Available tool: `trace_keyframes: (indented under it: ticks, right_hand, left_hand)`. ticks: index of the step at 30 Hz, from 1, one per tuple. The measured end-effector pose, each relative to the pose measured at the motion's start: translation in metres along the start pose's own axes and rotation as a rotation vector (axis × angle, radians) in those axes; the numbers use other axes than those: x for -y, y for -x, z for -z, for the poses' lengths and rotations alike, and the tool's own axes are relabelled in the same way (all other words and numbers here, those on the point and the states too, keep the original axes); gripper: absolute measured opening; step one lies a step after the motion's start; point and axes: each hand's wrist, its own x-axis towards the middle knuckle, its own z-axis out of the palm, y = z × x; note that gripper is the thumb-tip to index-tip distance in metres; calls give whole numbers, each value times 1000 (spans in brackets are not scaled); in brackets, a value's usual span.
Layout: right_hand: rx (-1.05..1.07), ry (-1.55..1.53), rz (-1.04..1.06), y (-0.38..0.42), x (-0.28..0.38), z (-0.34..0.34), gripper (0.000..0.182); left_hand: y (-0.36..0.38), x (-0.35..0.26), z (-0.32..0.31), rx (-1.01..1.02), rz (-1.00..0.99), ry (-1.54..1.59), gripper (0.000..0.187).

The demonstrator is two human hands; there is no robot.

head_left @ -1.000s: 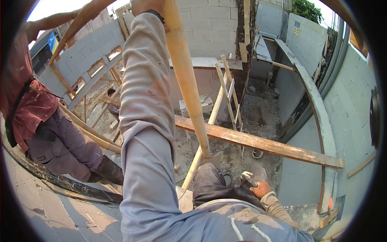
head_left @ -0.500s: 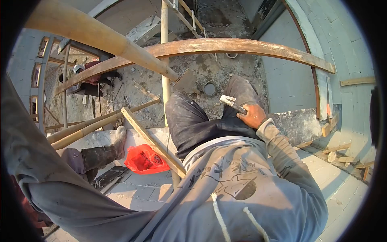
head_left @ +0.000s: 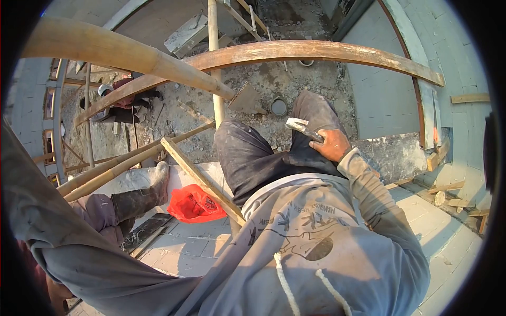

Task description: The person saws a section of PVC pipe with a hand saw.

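Note:
My right hand (head_left: pixel 333 145) is closed round the handle of a claw hammer (head_left: pixel 301 126) and rests over my thigh. The hammer's head points to the left, above the gap between my knees. My left arm, in a grey sleeve (head_left: pixel 68 231), reaches out toward the upper left, and its hand is outside the frame. Beside my lap on the left lies a red plastic bag (head_left: pixel 194 204) with small dark things inside. A wooden strip (head_left: pixel 203 181) slants between the bag and my leg.
A long wooden beam (head_left: pixel 295 51) crosses in front of me, with a thick bamboo pole (head_left: pixel 137 55) and an upright pole (head_left: pixel 217 100) near it. A co-worker's boot (head_left: pixel 142 200) is at the left. Far below, a person (head_left: pixel 124 102) bends over rubble ground near a bucket (head_left: pixel 279 107).
The view has shifted slightly, so the beam sits a little higher and the wall edge further right. My right hand still holds the hammer over my thigh.

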Motion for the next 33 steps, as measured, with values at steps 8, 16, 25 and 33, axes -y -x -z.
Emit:
trace_keyframes:
  ticks: [8,16,25,33]
  right_hand:
    - [14,17,-27,-1,1,14,33]
    - [132,-15,-183,13,1,78,55]
    - [164,36,-251,76,11,152,51]
    - [190,176,-321,111,-19,208,47]
  left_hand:
    - [6,47,-37,-240,604,752,71]
    - [24,29,-8,-134,922,1131,64]
    - [27,29,6,127,1051,1148,78]
    - [10,36,31,261,1109,1053,68]
